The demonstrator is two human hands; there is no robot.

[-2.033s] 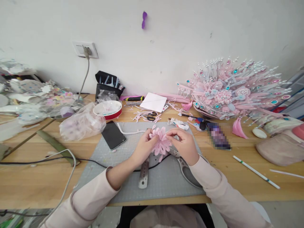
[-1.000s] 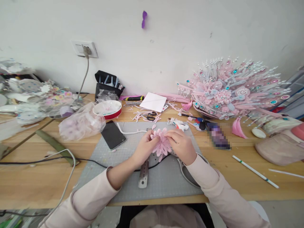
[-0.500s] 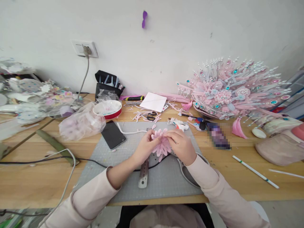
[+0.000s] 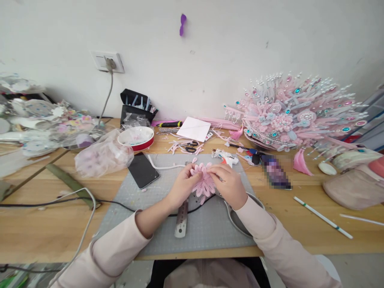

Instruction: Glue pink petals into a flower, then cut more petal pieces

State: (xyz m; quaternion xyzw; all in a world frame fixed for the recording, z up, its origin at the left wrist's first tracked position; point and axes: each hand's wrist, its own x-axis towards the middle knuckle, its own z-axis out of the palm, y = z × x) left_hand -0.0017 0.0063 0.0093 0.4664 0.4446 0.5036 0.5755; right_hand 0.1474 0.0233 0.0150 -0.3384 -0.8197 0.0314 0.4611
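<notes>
A pink flower (image 4: 205, 182) made of looped fuzzy petals is held just above the grey cutting mat (image 4: 156, 200) at the table's middle. My left hand (image 4: 182, 187) grips its left side, thumb across the petals. My right hand (image 4: 228, 184) pinches the petals near the flower's top right, fingers curled. A steel ruler (image 4: 181, 219) lies on the mat below my left hand. Large scissors (image 4: 237, 216) lie under my right wrist, partly hidden.
A black phone (image 4: 143, 170) lies on the mat's left corner, beside a plastic bag (image 4: 103, 155) and a red-rimmed bowl (image 4: 136, 138). A large pink beaded headdress (image 4: 294, 114) fills the back right. A glue gun (image 4: 225, 156), small scissors (image 4: 189, 147) and a cable (image 4: 90, 200) lie around.
My right hand has shifted a little left and down onto the flower's top, closing on the petals. The flower sits slightly lower. My left hand has barely moved.
</notes>
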